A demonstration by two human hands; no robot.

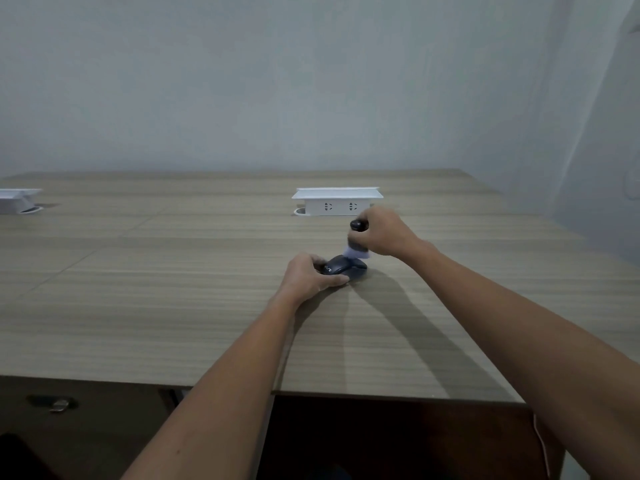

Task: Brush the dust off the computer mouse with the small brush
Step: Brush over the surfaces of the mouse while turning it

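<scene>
A dark computer mouse [344,267] lies on the wooden desk [173,271], right of centre. My left hand [310,276] grips its near end, thumb along the front side and fingers over the back. My right hand [384,233] is closed around a small brush [356,242] with a black handle, held upright. The pale bristles point down and touch the mouse's far right part. The bristles look blurred.
A raised white socket box [337,201] stands just behind the hands, with a cable hole beside it. A second white box [17,199] sits at the far left edge. The wall runs close behind the desk and along its right side.
</scene>
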